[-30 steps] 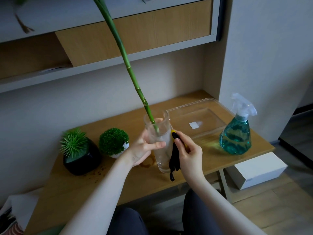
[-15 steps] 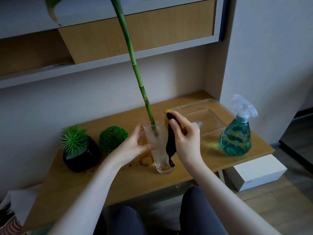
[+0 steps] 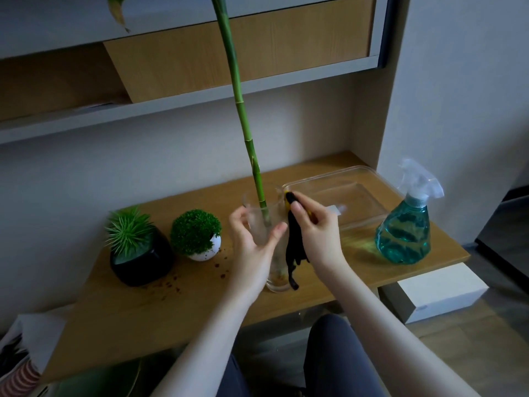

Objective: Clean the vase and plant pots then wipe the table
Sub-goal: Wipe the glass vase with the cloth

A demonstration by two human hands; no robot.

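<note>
A tall clear glass vase (image 3: 277,277) stands on the wooden table (image 3: 160,308) with a long green bamboo stalk (image 3: 243,124) in it. My left hand (image 3: 252,247) grips the vase from the left, thumb across its front. My right hand (image 3: 317,233) pinches a black and yellow cloth (image 3: 294,247) against the vase's right side near the rim; the cloth hangs down beside the glass. To the left stand a black pot (image 3: 143,262) with a spiky plant and a small white pot (image 3: 204,253) with a round green bush.
A clear plastic tray (image 3: 369,179) lies behind the vase at the right. A teal spray bottle (image 3: 406,233) stands near the table's right edge. Brown specks (image 3: 171,285) dot the tabletop by the pots. A white box (image 3: 440,293) sits on the floor. Shelves hang overhead.
My right hand has slid the cloth up the vase's right side from mid-height to the rim. My left hand has shifted its hold slightly; the stalk now leans less.
</note>
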